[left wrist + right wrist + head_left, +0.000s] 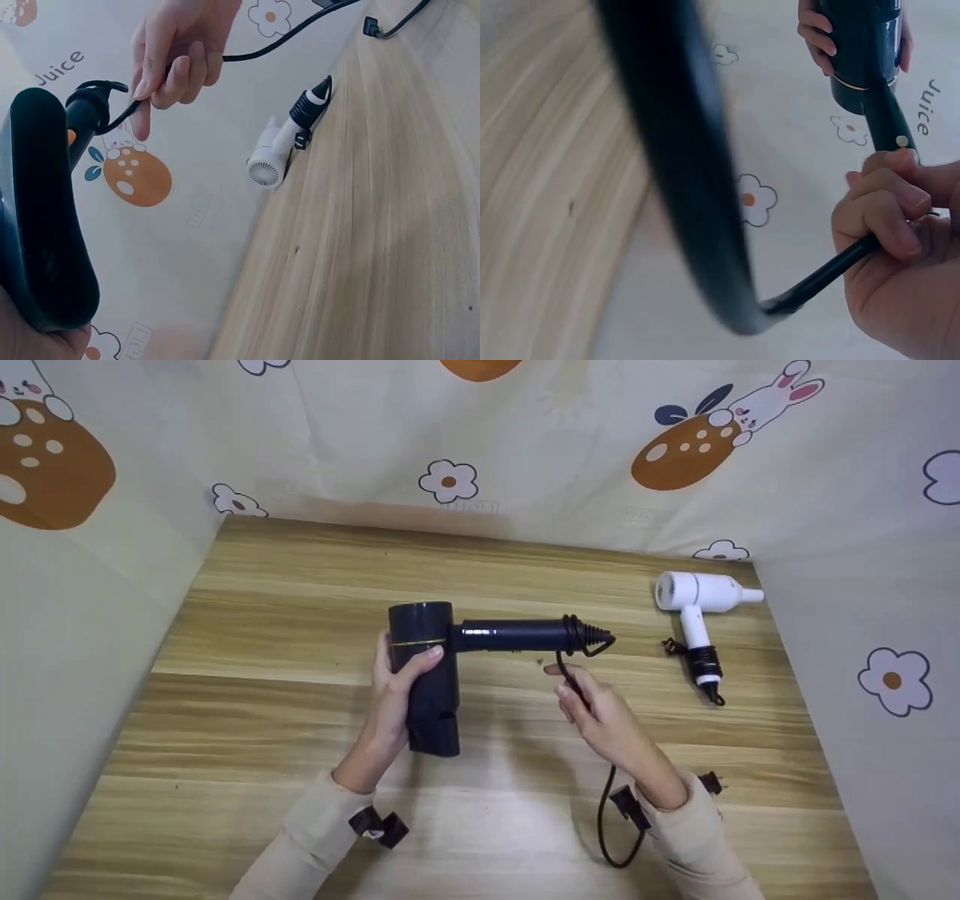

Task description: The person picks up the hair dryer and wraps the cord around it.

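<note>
A dark navy hair dryer (433,690) with a thin gold ring is held up above the table, its handle pointing right. My left hand (394,697) grips its barrel, thumb across the front near the gold ring. The black power cord (616,840) is wound around the handle's end at the cord's ribbed sleeve. My right hand (600,716) pinches the cord just below that end, its fingers curled around it in the right wrist view. From there the cord loops down by the right wrist. Its plug (710,783) shows beside the right sleeve.
On the wood-grain table (262,600) a white hair dryer (701,592) lies at the back right, its black cord (703,661) wrapped around the handle. Patterned cloth (360,442) with rabbits and flowers encloses the back and sides. Small black cameras sit on both sleeves.
</note>
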`<state>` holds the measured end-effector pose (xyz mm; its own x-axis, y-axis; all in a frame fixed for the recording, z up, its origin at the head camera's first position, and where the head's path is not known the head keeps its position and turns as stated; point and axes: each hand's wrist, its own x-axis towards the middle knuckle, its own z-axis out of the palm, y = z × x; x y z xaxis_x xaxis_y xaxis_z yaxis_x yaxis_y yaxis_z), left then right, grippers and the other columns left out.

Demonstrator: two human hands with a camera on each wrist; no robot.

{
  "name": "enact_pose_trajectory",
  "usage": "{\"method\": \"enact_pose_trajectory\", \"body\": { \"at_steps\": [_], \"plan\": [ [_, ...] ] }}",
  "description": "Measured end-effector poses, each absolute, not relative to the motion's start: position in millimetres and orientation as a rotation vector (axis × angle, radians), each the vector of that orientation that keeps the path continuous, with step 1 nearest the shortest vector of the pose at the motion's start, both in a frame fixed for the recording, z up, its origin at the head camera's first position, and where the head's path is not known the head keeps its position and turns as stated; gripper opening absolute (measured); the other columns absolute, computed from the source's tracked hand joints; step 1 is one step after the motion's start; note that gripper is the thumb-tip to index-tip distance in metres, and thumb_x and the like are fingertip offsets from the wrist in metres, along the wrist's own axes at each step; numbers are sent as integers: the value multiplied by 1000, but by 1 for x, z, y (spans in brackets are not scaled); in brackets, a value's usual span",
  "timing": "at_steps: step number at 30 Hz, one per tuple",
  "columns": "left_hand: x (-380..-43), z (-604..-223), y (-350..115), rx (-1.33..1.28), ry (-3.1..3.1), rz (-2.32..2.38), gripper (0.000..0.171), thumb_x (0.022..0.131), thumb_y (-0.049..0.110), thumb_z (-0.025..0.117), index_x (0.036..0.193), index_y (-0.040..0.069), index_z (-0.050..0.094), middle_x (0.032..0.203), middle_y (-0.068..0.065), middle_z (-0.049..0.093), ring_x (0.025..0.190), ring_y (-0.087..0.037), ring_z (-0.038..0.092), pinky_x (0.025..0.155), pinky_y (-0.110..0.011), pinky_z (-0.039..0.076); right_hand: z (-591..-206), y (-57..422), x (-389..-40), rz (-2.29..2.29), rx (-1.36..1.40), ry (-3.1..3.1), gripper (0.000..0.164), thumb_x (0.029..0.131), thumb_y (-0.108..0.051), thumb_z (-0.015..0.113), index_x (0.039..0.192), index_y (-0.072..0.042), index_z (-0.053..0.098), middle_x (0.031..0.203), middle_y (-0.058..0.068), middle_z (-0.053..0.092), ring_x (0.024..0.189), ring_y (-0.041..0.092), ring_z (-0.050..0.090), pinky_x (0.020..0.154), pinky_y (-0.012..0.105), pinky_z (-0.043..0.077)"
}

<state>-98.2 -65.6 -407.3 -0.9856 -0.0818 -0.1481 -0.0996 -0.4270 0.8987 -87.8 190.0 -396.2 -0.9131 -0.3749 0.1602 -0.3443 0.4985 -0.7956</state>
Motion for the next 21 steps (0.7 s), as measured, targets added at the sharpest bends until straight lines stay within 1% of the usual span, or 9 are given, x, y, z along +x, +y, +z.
{"method": "enact_pose_trajectory", "body": {
  "at_steps": [1, 5, 10, 11, 14, 17, 18, 21],
  "plan": [
    [-98, -408, -66, -265, 1681, 2626, 46, 80, 17, 64, 120, 16, 41, 98, -9, 56, 78, -23, 59, 66, -37, 53, -395, 190, -87, -1344, -668, 2760, 24, 97, -9, 45, 118, -4, 57, 62, -5, 47, 54, 3, 42, 48, 21, 40],
    [-98, -408, -65, -257, 1699, 2624, 50, 80, 17, 65, 123, 17, 40, 98, -9, 56, 77, -24, 60, 64, -39, 53, -390, 190, -83, -1130, -758, 2997, 21, 95, -7, 48, 112, -3, 61, 63, -8, 48, 53, 2, 42, 51, 22, 44],
    [-99, -409, -64, -238, 1725, 2637, 51, 79, 16, 67, 122, 17, 40, 98, -10, 56, 75, -24, 60, 64, -39, 54, -389, 189, -79, -975, -823, 3145, 21, 92, -6, 53, 111, -2, 62, 61, -3, 51, 53, 5, 45, 57, 27, 48],
    [-100, -409, -64, -247, 1733, 2640, 50, 79, 16, 67, 122, 17, 41, 98, -10, 56, 75, -24, 61, 64, -39, 54, -389, 189, -78, -964, -831, 3156, 22, 92, -6, 54, 111, -2, 62, 63, -2, 54, 54, 6, 47, 58, 28, 50],
    [-104, -411, -67, -302, 1772, 2657, 49, 79, 16, 68, 119, 17, 40, 98, -8, 56, 77, -22, 60, 66, -37, 53, -388, 189, -75, -968, -875, 3176, 21, 90, -6, 57, 110, -3, 64, 74, 5, 66, 61, 12, 60, 63, 28, 54],
    [-107, -413, -71, -375, 1788, 2665, 47, 80, 17, 67, 118, 18, 40, 98, -7, 55, 79, -22, 60, 68, -36, 53, -388, 189, -73, -1007, -953, 3193, 19, 88, -5, 59, 106, -3, 65, 92, 10, 71, 78, 18, 69, 72, 29, 56],
    [-107, -413, -72, -388, 1792, 2663, 47, 80, 16, 66, 118, 18, 40, 98, -7, 55, 79, -22, 59, 69, -36, 53, -388, 189, -73, -1009, -982, 3202, 19, 87, -5, 60, 105, -3, 66, 94, 10, 72, 81, 19, 69, 73, 29, 56],
    [-107, -414, -73, -405, 1790, 2650, 47, 80, 17, 66, 119, 18, 40, 99, -7, 55, 80, -22, 59, 70, -36, 52, -388, 187, -73, -971, -1078, 3230, 19, 85, -5, 63, 103, -2, 67, 92, 9, 72, 78, 19, 69, 70, 28, 56]
  ]
}}
